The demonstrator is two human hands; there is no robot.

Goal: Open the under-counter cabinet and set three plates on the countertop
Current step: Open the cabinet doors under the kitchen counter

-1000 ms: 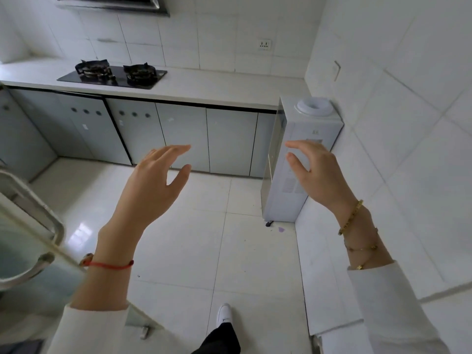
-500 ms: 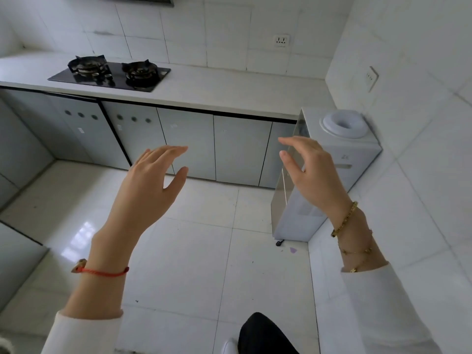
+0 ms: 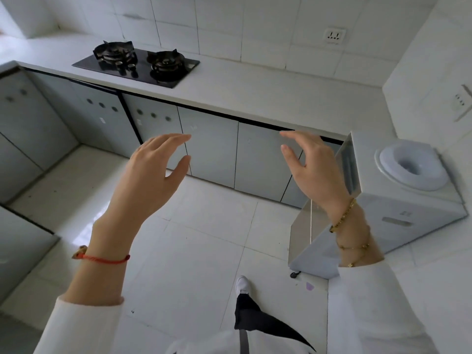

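A row of pale grey under-counter cabinet doors runs below the white countertop; all doors are closed. No plates are visible. My left hand is raised in front of me, fingers apart and empty, in line with the middle doors. My right hand is also raised and open, empty, in front of the right-hand doors and beside the water dispenser. Both hands are still some way from the cabinets.
A black two-burner gas hob sits in the countertop at left. A white water dispenser without a bottle stands on the floor at right against the tiled wall. More grey cabinets line the left side. White floor tiles lie ahead.
I have moved closer to the counter; the cabinets and water dispenser appear larger and nearer. The glass door at left has left the view. Both hands stay raised and open.
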